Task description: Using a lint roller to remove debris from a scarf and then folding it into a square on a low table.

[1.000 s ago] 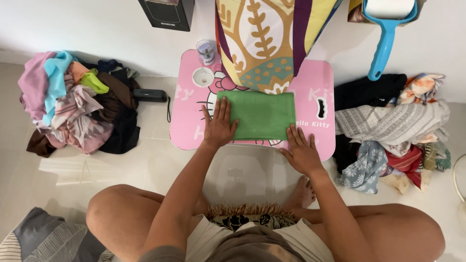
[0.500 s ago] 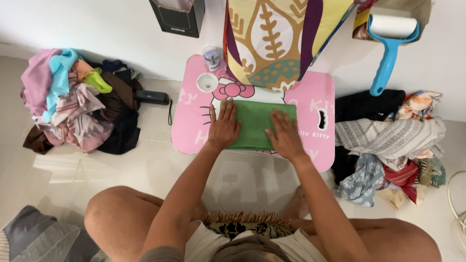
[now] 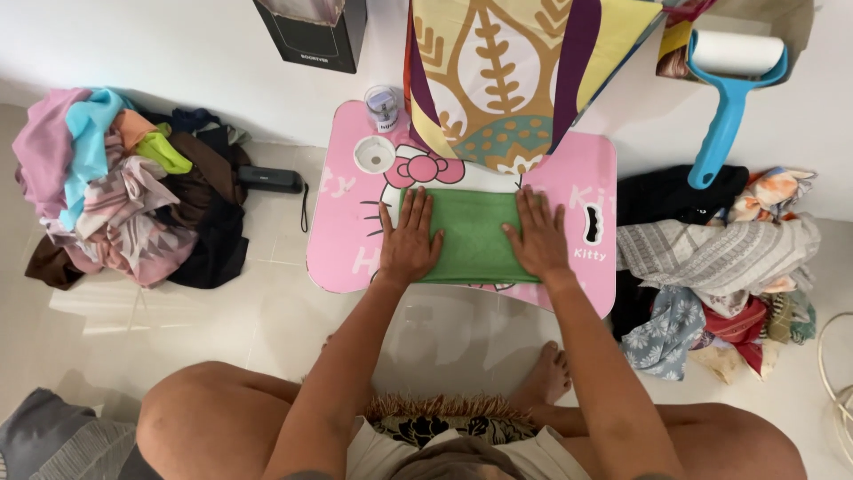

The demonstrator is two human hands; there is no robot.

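Both hands — left hand (image 3: 410,238) at 9 o'clock, right hand (image 3: 536,236) at 3 — are lying flat, fingers spread, pressing the folded green cloth (image 3: 473,236) on the pink table (image 3: 342,240), gripping nothing.

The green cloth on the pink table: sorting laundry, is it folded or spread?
Folded: green cloth forms a compact rectangle, both hands flat on it.

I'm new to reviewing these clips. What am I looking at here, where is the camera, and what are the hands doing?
There is no machine here: a seated person wears a camera on the head, looking down at their own bare arms and knees. In front is a low pink cartoon-printed table on a pale tiled floor. A folded green cloth lies on it. The left hand and right hand press flat on the cloth's two ends; nothing is gripped. A patterned fabric hangs behind, and piles of mixed clothes sit at the left and right.
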